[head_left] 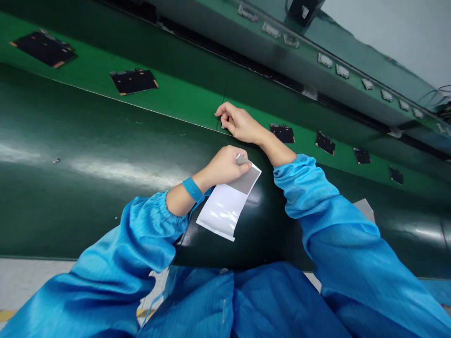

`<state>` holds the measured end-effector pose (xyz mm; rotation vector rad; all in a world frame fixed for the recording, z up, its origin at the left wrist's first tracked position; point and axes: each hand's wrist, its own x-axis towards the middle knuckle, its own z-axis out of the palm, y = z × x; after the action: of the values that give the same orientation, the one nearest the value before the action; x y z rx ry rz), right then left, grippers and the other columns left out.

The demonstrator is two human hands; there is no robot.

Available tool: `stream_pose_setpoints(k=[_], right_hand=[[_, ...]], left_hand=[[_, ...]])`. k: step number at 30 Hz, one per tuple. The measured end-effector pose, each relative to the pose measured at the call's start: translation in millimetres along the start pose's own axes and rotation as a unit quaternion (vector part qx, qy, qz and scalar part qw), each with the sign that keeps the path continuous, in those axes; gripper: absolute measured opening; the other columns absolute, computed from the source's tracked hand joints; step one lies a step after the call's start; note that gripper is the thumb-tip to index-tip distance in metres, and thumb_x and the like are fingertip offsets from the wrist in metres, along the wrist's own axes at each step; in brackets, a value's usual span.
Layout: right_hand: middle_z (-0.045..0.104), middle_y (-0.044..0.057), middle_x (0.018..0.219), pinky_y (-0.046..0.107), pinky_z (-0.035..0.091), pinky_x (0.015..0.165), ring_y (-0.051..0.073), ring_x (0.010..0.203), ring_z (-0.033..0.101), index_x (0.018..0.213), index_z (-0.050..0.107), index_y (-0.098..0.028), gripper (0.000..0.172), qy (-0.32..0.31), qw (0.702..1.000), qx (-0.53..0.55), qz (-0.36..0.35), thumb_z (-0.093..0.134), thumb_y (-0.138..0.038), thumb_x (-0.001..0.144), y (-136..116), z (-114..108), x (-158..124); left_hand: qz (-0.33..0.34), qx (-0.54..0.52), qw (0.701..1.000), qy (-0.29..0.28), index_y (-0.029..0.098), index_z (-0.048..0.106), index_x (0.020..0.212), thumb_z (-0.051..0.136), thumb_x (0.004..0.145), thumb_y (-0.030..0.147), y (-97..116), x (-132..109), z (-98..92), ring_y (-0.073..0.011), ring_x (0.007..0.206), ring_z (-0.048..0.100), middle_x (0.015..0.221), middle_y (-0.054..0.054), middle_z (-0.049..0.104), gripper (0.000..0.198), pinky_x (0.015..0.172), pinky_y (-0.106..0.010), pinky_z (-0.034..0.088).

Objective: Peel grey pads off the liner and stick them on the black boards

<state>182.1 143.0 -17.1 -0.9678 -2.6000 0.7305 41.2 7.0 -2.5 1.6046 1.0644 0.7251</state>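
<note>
My left hand [223,165] is closed over the top end of a glossy white backing strip [225,206], which carries a grey patch near my fingers and lies on the dark green bench. A blue wrist strap [193,189] circles that wrist. My right hand [237,123] reaches further out to the bright green conveyor belt [176,89], fingers curled and pressed down on a small dark board that they mostly hide. Both arms wear blue sleeves.
Several dark boards ride the belt: two at the left [133,80] [44,48], others right of my right hand [282,133] [324,142] [361,155]. A grey rail with small metal pieces [324,60] runs behind. A grey sheet corner [364,207] shows by my right sleeve.
</note>
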Motion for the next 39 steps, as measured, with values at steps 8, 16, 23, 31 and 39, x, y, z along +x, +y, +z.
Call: stream_pose_setpoints(k=[8,16,23,31,39], right_hand=[[0.072,0.009,0.111,0.036,0.047,0.089,0.023,0.099,0.066,0.138,0.049,-0.016,0.036,-0.022,0.996,-0.086,-0.001,0.041,-0.013,0.102,4,-6,-15],[0.072,0.011,0.112,0.036,0.048,0.089,0.023,0.099,0.066,0.141,0.045,-0.015,0.036,-0.022,0.992,-0.124,-0.01,0.039,-0.015,0.106,15,-9,-29],[0.071,0.014,0.12,0.037,0.049,0.093,0.025,0.104,0.066,0.145,0.044,-0.014,0.037,-0.032,0.988,-0.147,0.026,0.041,-0.019,0.108,13,-14,-41],[0.055,0.02,0.148,0.048,0.057,0.096,0.036,0.124,0.065,0.15,0.043,-0.018,0.051,0.017,0.985,-0.16,0.053,0.059,-0.029,0.103,17,-26,-58],[0.063,0.013,0.123,0.043,0.056,0.094,0.026,0.104,0.064,0.137,0.052,-0.017,0.047,0.1,0.992,-0.047,0.063,0.07,-0.042,0.102,11,-38,-12]], left_hand=[[0.017,0.006,1.0,0.003,0.016,0.067,0.069,0.069,0.081,0.036,-4,2,1.5,-0.0134,0.061,0.048,0.06,0.002,0.057,0.023,0.059,-0.028,0.029],[0.009,0.003,1.0,0.0,0.017,0.066,0.068,0.069,0.082,0.036,0,0,0.3,-0.0129,0.06,0.046,0.06,0.002,0.055,0.024,0.06,-0.028,0.029],[0.002,0.005,1.0,0.001,0.016,0.068,0.069,0.069,0.081,0.036,0,0,0.0,-0.0133,0.061,0.047,0.06,0.002,0.056,0.024,0.06,-0.028,0.031],[0.004,0.004,1.0,-0.005,0.016,0.068,0.069,0.069,0.081,0.034,2,0,-0.7,-0.0138,0.062,0.048,0.061,0.001,0.058,0.022,0.061,-0.028,0.033],[0.008,0.021,1.0,-0.001,0.017,0.067,0.069,0.068,0.081,0.031,1,-2,0.8,-0.0143,0.062,0.048,0.06,0.002,0.057,0.019,0.061,-0.029,0.031]])
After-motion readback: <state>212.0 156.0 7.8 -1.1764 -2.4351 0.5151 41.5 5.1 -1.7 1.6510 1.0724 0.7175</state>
